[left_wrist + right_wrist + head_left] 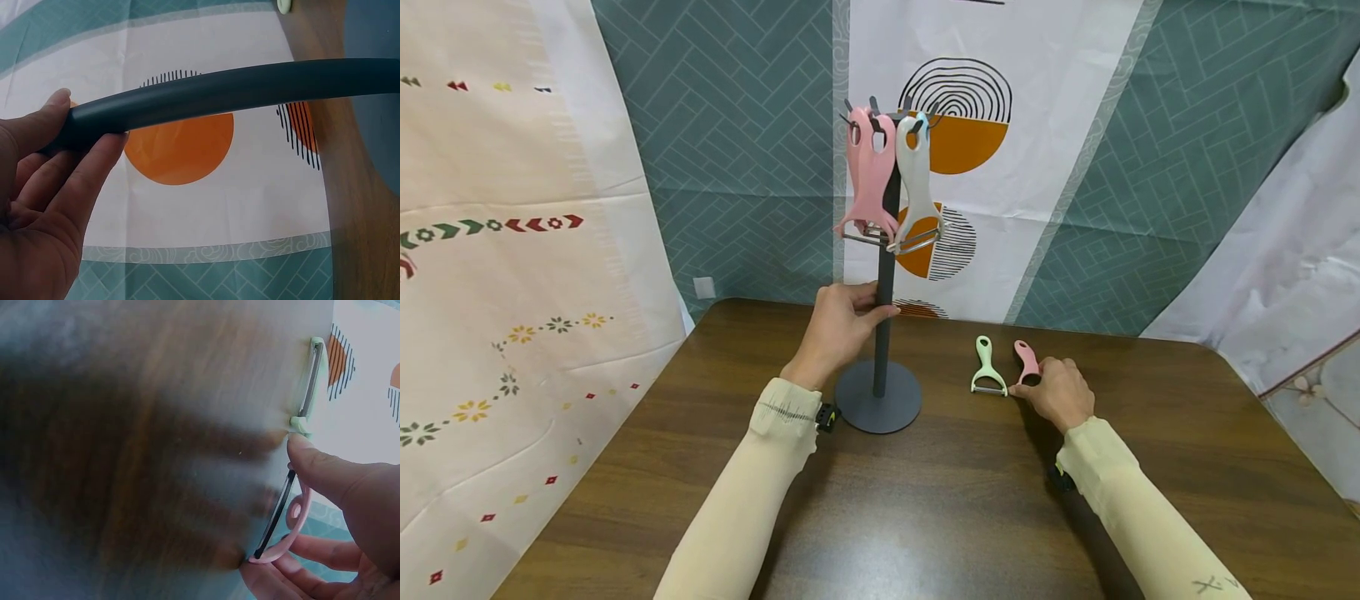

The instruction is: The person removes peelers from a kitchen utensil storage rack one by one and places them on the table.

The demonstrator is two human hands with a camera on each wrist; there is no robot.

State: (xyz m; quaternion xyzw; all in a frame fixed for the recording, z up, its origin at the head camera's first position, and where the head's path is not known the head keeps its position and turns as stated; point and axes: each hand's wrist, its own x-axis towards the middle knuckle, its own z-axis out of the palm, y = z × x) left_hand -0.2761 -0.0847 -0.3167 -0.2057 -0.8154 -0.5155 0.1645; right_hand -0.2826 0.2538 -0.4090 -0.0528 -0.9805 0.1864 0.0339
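Note:
My left hand [838,329] grips the dark upright pole [200,97] of a stand, thumb on one side and fingers on the other. Pink peelers [872,179] and a white peeler [915,179] hang from the hooks on top, with a bit of light blue showing behind the white one. On the right of the table, my right hand [1060,393] pinches a pink peeler [303,515] by the two ends of its blade head, between thumb and fingers. Just left of it lies a light green peeler [985,362], close to my thumb tip.
The stand's round dark base [877,410] sits on the brown wooden table [925,500]. Behind the table's far edge hangs a patterned teal and white cloth [737,167]. A cream cloth [535,292] with coloured motifs hangs along the left side.

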